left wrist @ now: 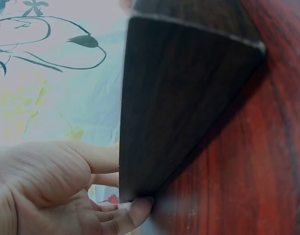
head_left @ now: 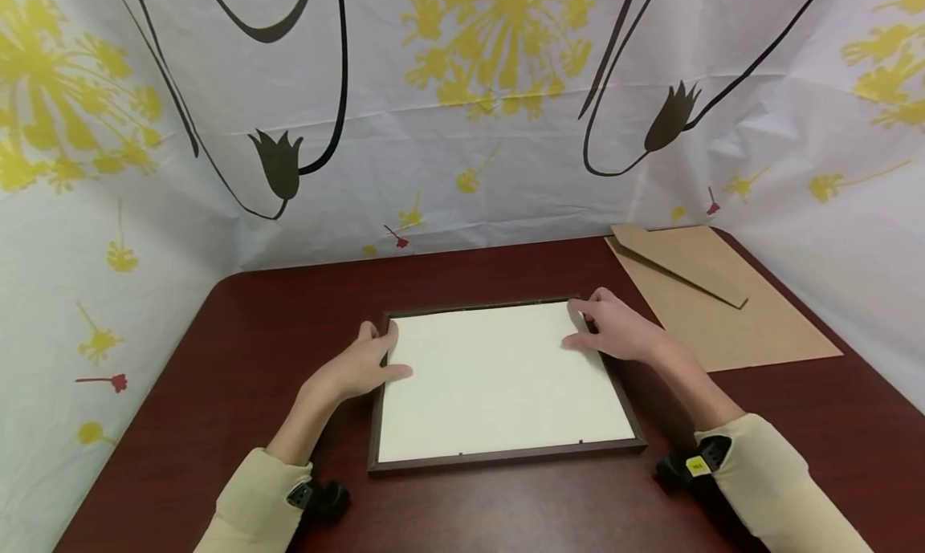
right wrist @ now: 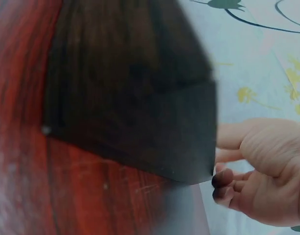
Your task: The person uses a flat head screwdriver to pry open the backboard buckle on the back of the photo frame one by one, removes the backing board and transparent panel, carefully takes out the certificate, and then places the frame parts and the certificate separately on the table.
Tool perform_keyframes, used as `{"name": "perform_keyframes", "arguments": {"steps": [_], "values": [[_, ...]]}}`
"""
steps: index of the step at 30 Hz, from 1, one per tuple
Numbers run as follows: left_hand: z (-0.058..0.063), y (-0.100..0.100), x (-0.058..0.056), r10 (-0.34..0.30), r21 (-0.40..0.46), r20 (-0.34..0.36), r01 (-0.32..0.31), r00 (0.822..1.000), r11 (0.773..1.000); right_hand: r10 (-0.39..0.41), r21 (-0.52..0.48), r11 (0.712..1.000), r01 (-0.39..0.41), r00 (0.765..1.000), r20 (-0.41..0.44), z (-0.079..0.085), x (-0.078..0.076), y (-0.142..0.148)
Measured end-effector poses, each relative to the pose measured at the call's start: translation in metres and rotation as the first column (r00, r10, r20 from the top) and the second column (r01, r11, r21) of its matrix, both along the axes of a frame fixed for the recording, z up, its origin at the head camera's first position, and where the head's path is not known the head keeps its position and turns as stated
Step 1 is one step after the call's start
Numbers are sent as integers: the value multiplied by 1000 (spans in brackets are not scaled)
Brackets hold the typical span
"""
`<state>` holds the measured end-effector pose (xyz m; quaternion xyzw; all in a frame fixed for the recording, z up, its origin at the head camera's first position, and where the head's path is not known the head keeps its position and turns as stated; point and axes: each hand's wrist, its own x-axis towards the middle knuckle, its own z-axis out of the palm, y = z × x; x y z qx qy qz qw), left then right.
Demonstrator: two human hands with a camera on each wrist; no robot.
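The left hand (head_left: 356, 366) is curling its fingers round the left side of the frame (head_left: 509, 457), the right hand (head_left: 616, 327) round its far right side. White board (head_left: 499, 384) up, it is lying mid-desk, far edge perhaps raised, left of the brown cardboard (head_left: 759, 332).

A rectangular frame (head_left: 506, 457), dark brown with a wood-like grain on its outer sides, sits on the bench (head_left: 477, 514), longer sides running left to right; whether its far side is raised is unclear. A plain off-white panel (head_left: 499, 380) fills it, facing up. Two small dark tabs (head_left: 580, 441) show along the panel's near edge, well apart.
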<state>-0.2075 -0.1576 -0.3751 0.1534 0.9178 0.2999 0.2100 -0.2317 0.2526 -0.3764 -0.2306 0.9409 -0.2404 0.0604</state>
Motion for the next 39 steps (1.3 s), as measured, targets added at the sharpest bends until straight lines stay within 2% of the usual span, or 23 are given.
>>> {"name": "perform_keyframes", "arguments": {"steps": [4, 12, 23, 26, 29, 34, 36, 39], "values": [[1, 0, 1, 2, 1, 7, -2, 1000, 1000, -42, 39, 998, 40, 997, 72, 1, 3, -2], [3, -1, 2, -3, -4, -10, 3, 1000, 1000, -29, 37, 999, 27, 998, 58, 1, 3, -4], [5, 1, 4, -9, -12, -21, 9, 1000, 1000, 91, 17, 996, -91, 996, -10, 6, 0, 3], [6, 1, 5, -9, -16, -19, 9, 1000, 1000, 85, -32, 996, -85, 996, -15, 8, 0, 6], [7, 2, 5, -5, -14, -23, 4, 1000, 1000, 26, -106, 994, -28, 1000, -17, 8, -2, 9], [7, 0, 5, 7, -1, -46, -7, 999, 1000, -68, -266, 961, 75, 997, 36, 6, -6, 12], [7, 0, 5, 10, -1, -59, -11, 998, 1000, -70, -310, 947, 78, 997, 39, 6, -6, 12], [7, -2, 4, 11, -2, -81, -12, 997, 1000, -73, -339, 938, 69, 997, 0, 8, -5, 10]]}}
